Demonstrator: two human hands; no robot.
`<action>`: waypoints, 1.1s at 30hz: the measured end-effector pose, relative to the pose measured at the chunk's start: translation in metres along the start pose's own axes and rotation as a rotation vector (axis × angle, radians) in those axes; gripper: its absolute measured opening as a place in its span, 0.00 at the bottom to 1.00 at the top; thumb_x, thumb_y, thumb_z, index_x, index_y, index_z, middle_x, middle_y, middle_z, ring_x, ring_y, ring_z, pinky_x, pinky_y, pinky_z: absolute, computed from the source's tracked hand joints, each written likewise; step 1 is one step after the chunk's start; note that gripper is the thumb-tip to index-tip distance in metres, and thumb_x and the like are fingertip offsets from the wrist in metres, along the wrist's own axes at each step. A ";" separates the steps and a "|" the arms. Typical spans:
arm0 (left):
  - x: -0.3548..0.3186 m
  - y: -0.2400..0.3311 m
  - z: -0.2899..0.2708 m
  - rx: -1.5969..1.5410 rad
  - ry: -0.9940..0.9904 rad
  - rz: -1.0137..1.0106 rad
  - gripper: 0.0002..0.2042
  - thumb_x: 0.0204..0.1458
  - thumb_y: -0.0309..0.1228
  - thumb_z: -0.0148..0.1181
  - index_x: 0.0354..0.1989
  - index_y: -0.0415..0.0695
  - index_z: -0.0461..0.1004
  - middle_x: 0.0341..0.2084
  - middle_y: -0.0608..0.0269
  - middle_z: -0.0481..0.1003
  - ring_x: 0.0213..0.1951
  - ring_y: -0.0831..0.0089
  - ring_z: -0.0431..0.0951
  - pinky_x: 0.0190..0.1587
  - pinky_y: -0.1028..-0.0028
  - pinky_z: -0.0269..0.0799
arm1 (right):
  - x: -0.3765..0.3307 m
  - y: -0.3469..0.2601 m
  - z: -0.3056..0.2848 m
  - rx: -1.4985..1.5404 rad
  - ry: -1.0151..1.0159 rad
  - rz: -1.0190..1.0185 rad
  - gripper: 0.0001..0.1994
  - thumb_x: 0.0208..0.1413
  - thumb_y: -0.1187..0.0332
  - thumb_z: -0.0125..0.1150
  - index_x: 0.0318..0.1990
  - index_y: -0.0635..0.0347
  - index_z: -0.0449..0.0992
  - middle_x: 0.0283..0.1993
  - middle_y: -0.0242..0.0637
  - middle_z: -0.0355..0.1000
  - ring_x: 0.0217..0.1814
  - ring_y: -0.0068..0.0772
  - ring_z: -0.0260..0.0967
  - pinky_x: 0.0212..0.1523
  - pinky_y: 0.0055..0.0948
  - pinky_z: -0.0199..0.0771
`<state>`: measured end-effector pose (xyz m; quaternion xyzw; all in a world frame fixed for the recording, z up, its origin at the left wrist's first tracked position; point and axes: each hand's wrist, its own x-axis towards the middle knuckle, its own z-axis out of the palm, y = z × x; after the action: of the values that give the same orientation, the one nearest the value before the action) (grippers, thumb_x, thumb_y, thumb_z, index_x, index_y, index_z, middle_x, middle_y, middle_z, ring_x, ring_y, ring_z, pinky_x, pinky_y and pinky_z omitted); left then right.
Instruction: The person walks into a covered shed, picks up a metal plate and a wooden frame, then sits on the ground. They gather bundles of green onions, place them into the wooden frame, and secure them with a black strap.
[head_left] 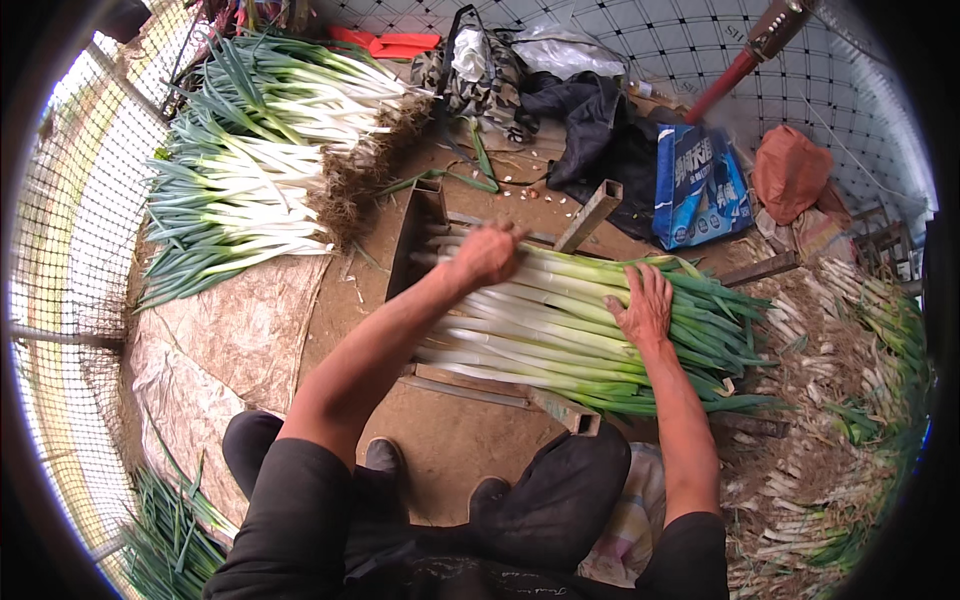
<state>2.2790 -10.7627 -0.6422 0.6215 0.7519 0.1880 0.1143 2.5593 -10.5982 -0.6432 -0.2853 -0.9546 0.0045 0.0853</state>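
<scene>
A thick bundle of trimmed leeks (560,335) lies across a low metal frame (415,235) on the dirt floor, white ends to the left, green tops to the right. My left hand (487,255) rests on the white stalk ends at the far side of the bundle, fingers curled over them. My right hand (645,305) lies flat, palm down, on the green part of the same bundle. Neither hand lifts anything clear of the pile.
A large heap of untrimmed leeks (250,160) with roots lies at the back left. Bags and dark clothing (590,130), a blue sack (700,185) and a red-handled tool (740,65) sit behind. Leek trimmings (840,400) cover the ground at right. Mesh walls surround.
</scene>
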 end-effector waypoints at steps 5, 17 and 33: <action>-0.031 0.010 0.000 0.202 -0.148 -0.088 0.34 0.40 0.42 0.68 0.57 0.45 0.63 0.46 0.53 0.70 0.51 0.56 0.69 0.52 0.53 0.63 | -0.003 -0.006 -0.010 0.016 -0.013 -0.065 0.36 0.44 0.45 0.62 0.55 0.63 0.65 0.61 0.48 0.57 0.66 0.51 0.47 0.64 0.50 0.43; -0.032 0.024 -0.049 0.319 0.260 0.102 0.13 0.49 0.28 0.49 0.44 0.43 0.68 0.34 0.56 0.71 0.42 0.59 0.71 0.48 0.58 0.62 | 0.026 -0.012 -0.093 -0.015 0.190 -0.228 0.32 0.31 0.66 0.69 0.51 0.58 0.70 0.45 0.41 0.67 0.49 0.43 0.63 0.52 0.41 0.61; -0.022 -0.044 0.014 0.023 -0.210 -0.149 0.42 0.43 0.57 0.59 0.63 0.42 0.56 0.58 0.41 0.60 0.60 0.43 0.59 0.60 0.55 0.60 | 0.029 -0.006 0.011 -0.024 0.042 -0.099 0.33 0.45 0.52 0.63 0.58 0.53 0.63 0.55 0.46 0.62 0.60 0.48 0.55 0.64 0.50 0.46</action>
<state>2.2500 -10.7894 -0.6751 0.5816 0.7819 0.1043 0.1988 2.5297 -10.5871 -0.6491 -0.2387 -0.9655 -0.0173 0.1022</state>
